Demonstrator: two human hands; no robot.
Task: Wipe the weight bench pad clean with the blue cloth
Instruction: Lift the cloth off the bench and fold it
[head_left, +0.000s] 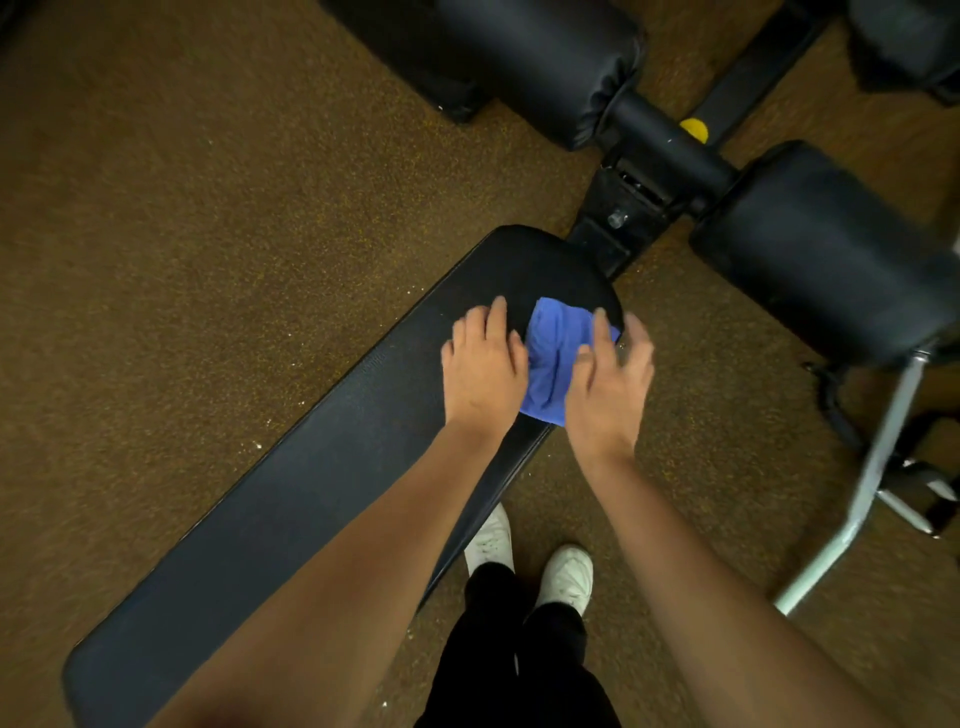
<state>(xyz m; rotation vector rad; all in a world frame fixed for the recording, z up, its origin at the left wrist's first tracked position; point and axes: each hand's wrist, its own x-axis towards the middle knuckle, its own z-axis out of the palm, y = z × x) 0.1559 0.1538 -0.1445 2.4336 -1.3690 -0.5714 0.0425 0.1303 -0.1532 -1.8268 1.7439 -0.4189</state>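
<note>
The long black bench pad (322, 467) runs from lower left up to the middle of the view. A folded blue cloth (551, 353) lies on its far end, near the right edge. My left hand (483, 364) rests flat on the pad, touching the cloth's left side, fingers slightly spread. My right hand (610, 379) hovers over the cloth's right side with fingers spread, two fingertips on the cloth; it is blurred. Both hands hide parts of the cloth.
Black roller pads (550, 62) (815, 244) and the bench's frame post (618, 218) with a yellow knob (694, 129) stand beyond the pad. A white metal frame (878, 467) is at right. My white shoes (566, 571) stand on brown speckled floor (208, 208).
</note>
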